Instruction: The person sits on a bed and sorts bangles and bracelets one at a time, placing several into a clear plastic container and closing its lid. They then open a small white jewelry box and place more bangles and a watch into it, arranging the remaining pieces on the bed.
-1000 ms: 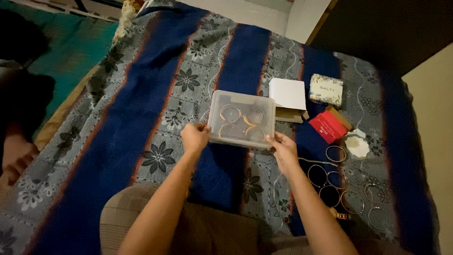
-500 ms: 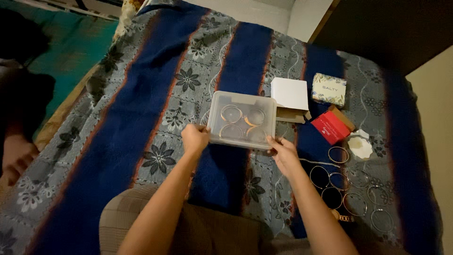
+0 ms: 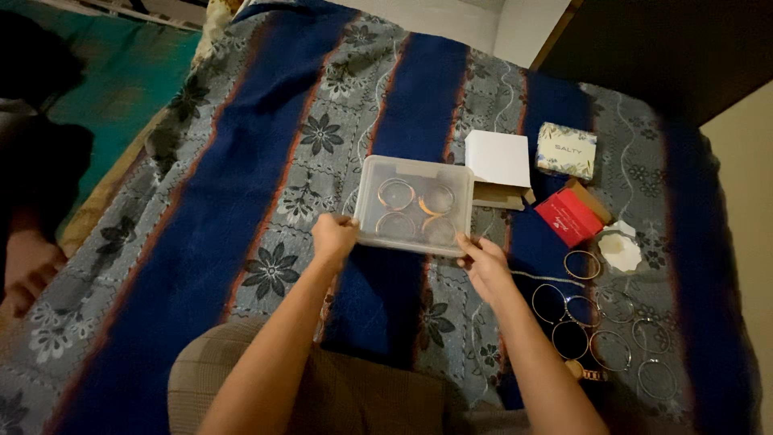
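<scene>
Left hand (image 3: 334, 239) fingertips hidden behind the clear box (image 3: 414, 205) wall. Bangles (image 3: 419, 211) inside blurred by the lid; count uncertain. Dark figure (image 3: 36, 185) cut off at left edge.

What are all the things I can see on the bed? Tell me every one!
clear plastic box: one, see-through with a lid, middle of the bedspread, held at its near corners
bangles in the box: about four, gold and silvery, lying flat inside
loose bangles: about nine, thin metal rings, on the bedspread at the right
white box: one, right of the plastic box, on a brown cardboard piece
patterned box: one, pale with blue flowers, far right
red box: one, below the patterned box
white dish: one, scalloped, beside the red box
bedspread: one, blue stripes and grey flowers
left hand: grip on the box's near left corner
right hand: grip on the box's near right corner
</scene>
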